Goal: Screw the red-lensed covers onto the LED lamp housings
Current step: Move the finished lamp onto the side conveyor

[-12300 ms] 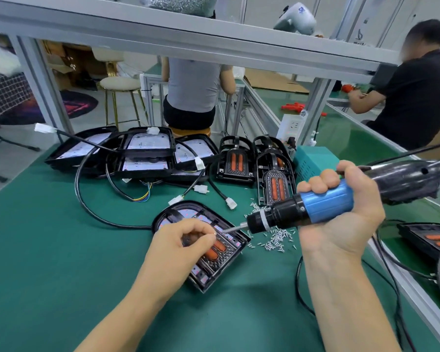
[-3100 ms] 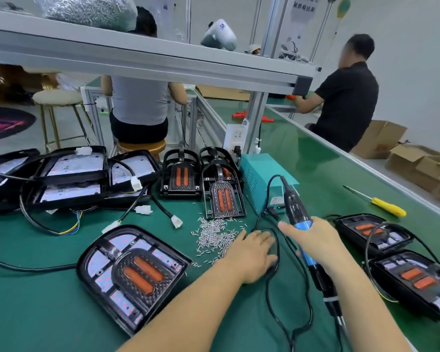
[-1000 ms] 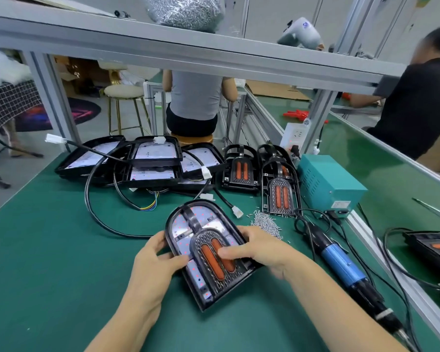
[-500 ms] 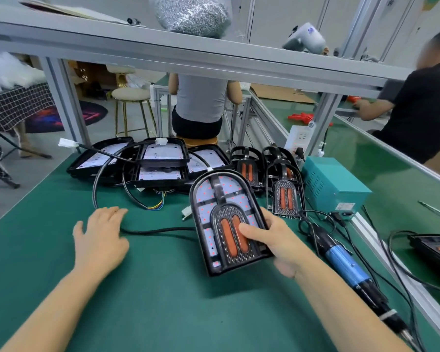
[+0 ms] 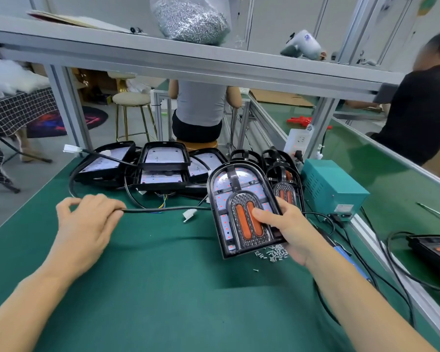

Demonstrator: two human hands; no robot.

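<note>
At three o'clock on the green bench (image 5: 163,288), right hand (image 5: 290,232) gripping covered lamp housing (image 5: 241,207), thumb on red lens; at nine, left hand (image 5: 87,224) curled over black cable (image 5: 160,210).

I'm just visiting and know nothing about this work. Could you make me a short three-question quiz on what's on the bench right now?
1. True or false: the right hand holds the lamp with the red-lensed cover.
2. What does the left hand grip: A) black cable, B) electric screwdriver, C) teal power box?
3. What lies loose on the green mat under the held lamp's lower edge?

Key: 1 true; 2 A; 3 small screws.
</note>
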